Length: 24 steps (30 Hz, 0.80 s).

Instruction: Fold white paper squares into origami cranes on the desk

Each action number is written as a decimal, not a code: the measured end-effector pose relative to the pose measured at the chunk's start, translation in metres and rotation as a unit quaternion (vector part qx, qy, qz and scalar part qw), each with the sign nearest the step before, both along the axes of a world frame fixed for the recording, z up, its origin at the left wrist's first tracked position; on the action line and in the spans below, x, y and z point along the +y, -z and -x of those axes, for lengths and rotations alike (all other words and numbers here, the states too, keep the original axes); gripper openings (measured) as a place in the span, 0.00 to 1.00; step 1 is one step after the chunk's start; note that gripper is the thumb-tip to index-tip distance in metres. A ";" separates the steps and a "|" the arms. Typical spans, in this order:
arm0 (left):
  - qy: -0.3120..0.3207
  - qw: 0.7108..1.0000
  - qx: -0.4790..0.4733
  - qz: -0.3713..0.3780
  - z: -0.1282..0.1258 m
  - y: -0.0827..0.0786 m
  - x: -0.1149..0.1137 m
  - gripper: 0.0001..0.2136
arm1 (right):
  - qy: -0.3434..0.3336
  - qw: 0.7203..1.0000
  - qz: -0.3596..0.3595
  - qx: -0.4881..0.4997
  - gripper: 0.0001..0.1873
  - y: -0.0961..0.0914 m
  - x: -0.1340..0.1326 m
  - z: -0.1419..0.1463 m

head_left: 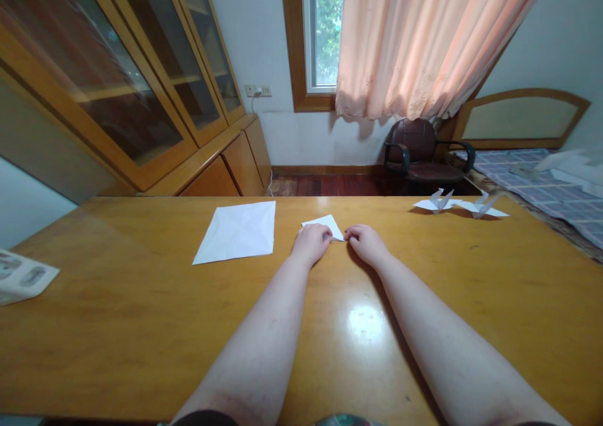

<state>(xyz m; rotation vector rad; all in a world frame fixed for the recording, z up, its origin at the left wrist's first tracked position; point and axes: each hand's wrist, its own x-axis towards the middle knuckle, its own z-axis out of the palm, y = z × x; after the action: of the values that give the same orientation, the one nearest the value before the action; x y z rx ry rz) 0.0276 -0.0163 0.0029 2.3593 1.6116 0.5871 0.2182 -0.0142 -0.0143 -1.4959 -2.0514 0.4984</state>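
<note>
On the wooden table [141,300] lies a small folded white paper [326,223], shaped like a triangle. My left hand [311,242] is curled with its fingertips pressing the paper's near left edge. My right hand [365,240] is also curled, its fingertips pinching the paper's near right corner. Both hands almost meet at that corner. A larger creased white sheet [238,231] lies flat to the left of my left hand, untouched.
Two folded paper cranes [438,201] [483,206] stand at the table's far right. A white printed object [21,278] sits at the left edge. Beyond the table are a wooden glass-door cabinet [155,87], a dark armchair [424,152], a curtained window and a bed [541,187].
</note>
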 end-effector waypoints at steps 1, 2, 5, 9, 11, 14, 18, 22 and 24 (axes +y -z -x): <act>-0.001 1.000 0.001 0.002 0.000 0.000 0.000 0.07 | -0.001 1.000 -0.005 -0.001 0.12 -0.001 -0.001 0.000; -0.003 1.000 0.001 0.004 0.000 0.000 0.000 0.07 | -0.002 1.000 -0.010 -0.002 0.11 -0.001 -0.001 0.001; -0.008 1.000 -0.004 0.009 0.000 -0.001 0.001 0.06 | -0.010 1.000 -0.027 -0.011 0.07 -0.004 -0.004 0.001; -0.008 1.000 -0.017 0.010 0.000 0.000 0.001 0.06 | -0.020 0.999 -0.041 -0.019 0.04 -0.006 -0.005 0.001; -0.007 1.000 -0.021 0.010 -0.001 0.000 0.001 0.06 | -0.027 0.999 -0.040 -0.018 0.04 -0.005 -0.005 0.001; -0.006 1.000 -0.020 0.011 -0.001 0.001 0.001 0.06 | -0.032 0.999 -0.032 -0.017 0.04 -0.004 -0.003 0.000; -0.002 1.000 -0.021 0.003 0.000 0.003 0.002 0.06 | -0.039 0.999 -0.022 -0.006 0.05 -0.004 -0.003 0.001; -0.007 1.000 -0.019 0.000 0.000 0.006 0.004 0.07 | -0.050 0.999 -0.005 0.017 0.06 -0.005 -0.005 0.004; -0.011 1.000 -0.017 0.004 0.000 0.007 0.005 0.07 | -0.059 0.998 -0.002 0.023 0.07 -0.006 -0.007 0.005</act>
<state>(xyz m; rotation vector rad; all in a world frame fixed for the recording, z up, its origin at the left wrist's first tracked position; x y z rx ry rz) 0.0274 -0.0118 -0.0045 2.3168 1.6245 0.6206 0.2129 -0.0208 -0.0081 -1.3545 -2.1110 0.5684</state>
